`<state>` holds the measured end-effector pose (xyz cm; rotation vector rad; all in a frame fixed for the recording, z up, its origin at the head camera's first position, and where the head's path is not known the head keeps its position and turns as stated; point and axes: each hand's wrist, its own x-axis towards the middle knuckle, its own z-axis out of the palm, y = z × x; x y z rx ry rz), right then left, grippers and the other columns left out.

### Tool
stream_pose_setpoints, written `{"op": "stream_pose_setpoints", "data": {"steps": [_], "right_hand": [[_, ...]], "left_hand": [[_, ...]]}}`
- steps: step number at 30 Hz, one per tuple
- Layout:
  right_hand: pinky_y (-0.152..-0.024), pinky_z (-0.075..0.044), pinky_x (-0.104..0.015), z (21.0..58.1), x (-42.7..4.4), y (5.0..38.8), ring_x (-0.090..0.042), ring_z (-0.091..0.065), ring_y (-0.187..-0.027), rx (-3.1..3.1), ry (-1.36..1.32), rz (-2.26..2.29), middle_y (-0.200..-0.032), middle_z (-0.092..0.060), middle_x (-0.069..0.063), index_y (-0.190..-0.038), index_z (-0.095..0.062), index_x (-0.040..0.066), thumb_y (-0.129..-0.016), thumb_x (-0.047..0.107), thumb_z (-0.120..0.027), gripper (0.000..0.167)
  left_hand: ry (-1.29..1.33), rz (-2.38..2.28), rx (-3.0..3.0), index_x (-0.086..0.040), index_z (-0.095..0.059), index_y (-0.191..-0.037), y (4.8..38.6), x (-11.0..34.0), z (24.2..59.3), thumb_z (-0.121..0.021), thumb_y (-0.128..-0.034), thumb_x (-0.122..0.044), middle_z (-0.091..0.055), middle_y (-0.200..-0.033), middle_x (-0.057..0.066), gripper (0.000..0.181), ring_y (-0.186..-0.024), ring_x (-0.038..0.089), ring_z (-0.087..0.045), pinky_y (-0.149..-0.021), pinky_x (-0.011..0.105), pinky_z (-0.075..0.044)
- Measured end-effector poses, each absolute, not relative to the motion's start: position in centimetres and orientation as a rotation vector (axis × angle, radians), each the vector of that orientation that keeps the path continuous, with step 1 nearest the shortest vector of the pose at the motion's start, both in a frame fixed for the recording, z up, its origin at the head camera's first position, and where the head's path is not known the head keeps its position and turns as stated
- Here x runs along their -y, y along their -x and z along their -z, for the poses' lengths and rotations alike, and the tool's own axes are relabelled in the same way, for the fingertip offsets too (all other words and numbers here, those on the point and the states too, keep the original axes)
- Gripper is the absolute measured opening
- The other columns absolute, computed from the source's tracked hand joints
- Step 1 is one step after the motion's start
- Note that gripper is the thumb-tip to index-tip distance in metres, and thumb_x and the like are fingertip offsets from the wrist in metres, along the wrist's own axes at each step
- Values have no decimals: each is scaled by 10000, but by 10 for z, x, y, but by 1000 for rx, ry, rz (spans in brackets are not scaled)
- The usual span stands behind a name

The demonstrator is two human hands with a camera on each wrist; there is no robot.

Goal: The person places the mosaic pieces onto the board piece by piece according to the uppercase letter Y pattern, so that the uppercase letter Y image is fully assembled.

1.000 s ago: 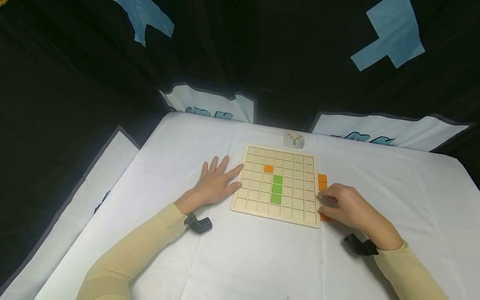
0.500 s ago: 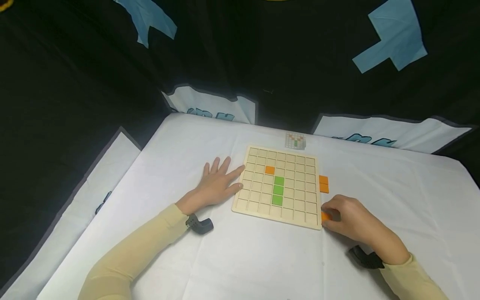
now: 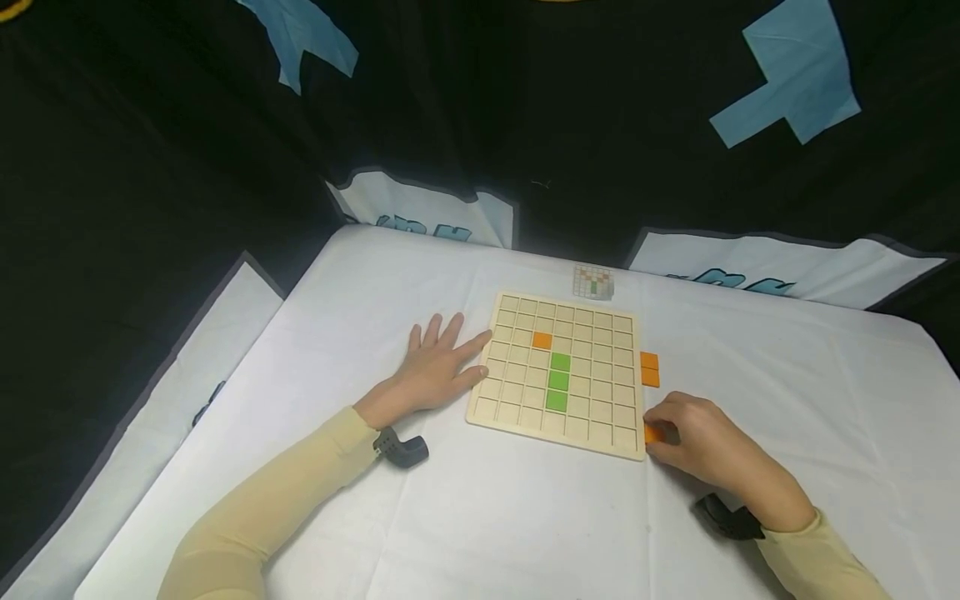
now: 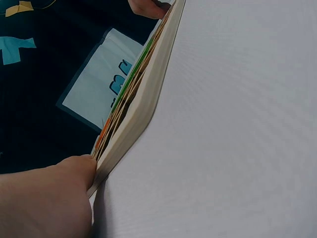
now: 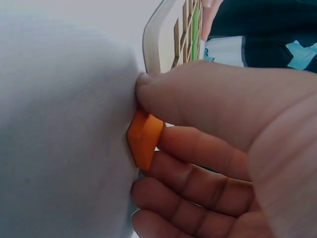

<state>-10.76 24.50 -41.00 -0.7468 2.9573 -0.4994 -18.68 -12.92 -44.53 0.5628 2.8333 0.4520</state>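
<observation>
A pale wooden grid board (image 3: 600,437) lies on the white table, with one orange tile (image 3: 542,340) and a column of green tiles (image 3: 558,381) set in its squares. My left hand (image 3: 431,371) rests flat beside the board, fingers spread, thumb and index finger touching its left edge. Near the board's front right corner, my right hand (image 3: 697,437) pinches a square orange tile (image 5: 144,141) between thumb and fingers, low against the cloth. The fingers partly cover this tile in the head view. Farther up the right edge lie two more orange tiles (image 3: 649,369), touching each other.
Behind the board stands a small card (image 3: 593,282) printed with a coloured grid pattern. White cloth (image 3: 517,517) covers the table, and a black curtain (image 3: 562,108) with blue patches hangs at the back.
My right hand has moved toward the front right corner of the board, uncovering the two orange tiles fully, and now pinches the nearer orange tile. My left hand stays in place.
</observation>
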Motion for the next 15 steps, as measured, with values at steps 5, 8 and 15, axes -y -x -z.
{"op": "stream_pose_setpoints", "data": {"steps": [5,8,15], "right_hand": [[-626,-431,-241,412,-245,108,-60,-464,-715,-2967,755,514,-816,-646,47,-936,-772,37,-746,21,-838,201],[-626,-439,-242,413,-245,108,-57,-469,-715,-2967,764,518,-818,-654,43,-932,-773,35,-743,19,-842,201],[-633,-451,-242,413,-245,109,-64,-484,-717,-2964,747,514,-830,-669,28,-937,-772,28,-746,18,-844,204]], "left_hand": [[-568,-449,-2839,-311,-270,-1625,187,129,446,-381,-1057,-529,-50,-1716,217,619,-1562,519,41,-1217,726,17],[-570,-452,-2840,-306,-276,-1624,187,129,446,-382,-1057,-528,-57,-1714,222,619,-1560,524,35,-1215,731,12],[-574,-459,-2840,-307,-279,-1624,186,130,446,-379,-1059,-530,-63,-1714,224,616,-1560,525,31,-1213,734,8]]}}
